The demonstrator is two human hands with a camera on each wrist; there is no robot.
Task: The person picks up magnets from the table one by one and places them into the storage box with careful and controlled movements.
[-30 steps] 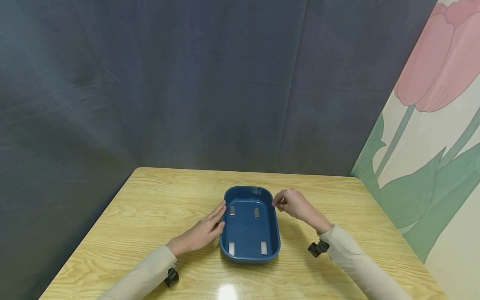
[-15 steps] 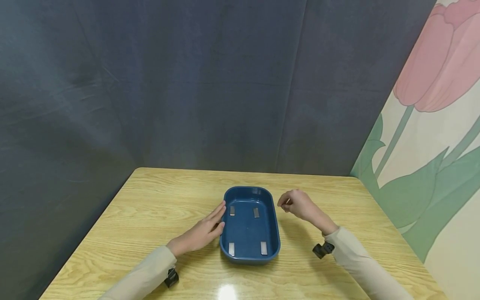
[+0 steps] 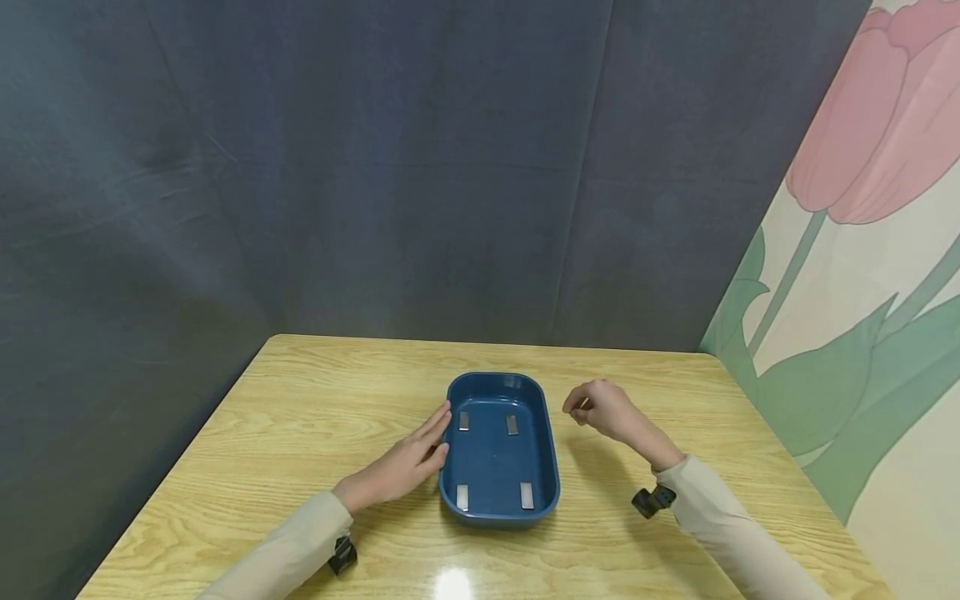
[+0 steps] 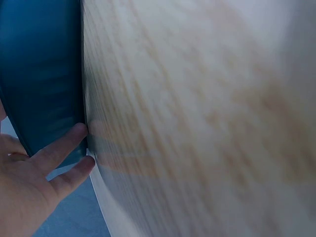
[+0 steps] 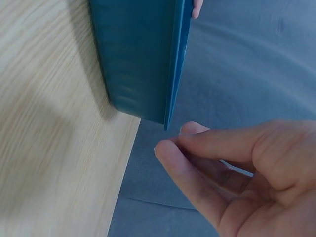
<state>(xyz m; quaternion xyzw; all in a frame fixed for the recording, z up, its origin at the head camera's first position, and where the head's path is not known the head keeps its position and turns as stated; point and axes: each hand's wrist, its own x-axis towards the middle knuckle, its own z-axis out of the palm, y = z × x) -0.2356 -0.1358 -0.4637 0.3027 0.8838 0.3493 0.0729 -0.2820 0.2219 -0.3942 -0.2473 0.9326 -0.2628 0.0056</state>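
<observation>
A dark blue rectangular tray (image 3: pixel 495 467) with rounded corners stands on the table. My left hand (image 3: pixel 397 471) rests its extended fingers along the tray's left wall. The left wrist view shows those fingers (image 4: pixel 61 150) against the blue side. My right hand (image 3: pixel 603 410) hovers to the right of the tray, apart from its rim. In the right wrist view its thumb and index fingertips (image 5: pixel 173 153) come close together, with no object visible between them. Several small flat silvery rectangles lie inside the tray, among them a far-left one (image 3: pixel 464 421) and a near-right one (image 3: pixel 527 496).
The light wood-grain table (image 3: pixel 330 392) extends on both sides of the tray. Behind it hangs a dark blue-grey curtain (image 3: pixel 450 167). A wall painted with tulips (image 3: pixel 862 275) rises at the right. Each wrist bears a small black camera, such as the right one (image 3: pixel 654 500).
My right hand has drawn away from the tray's right rim, moving rightward. My left hand, the tray and the silvery pieces stay where they were.
</observation>
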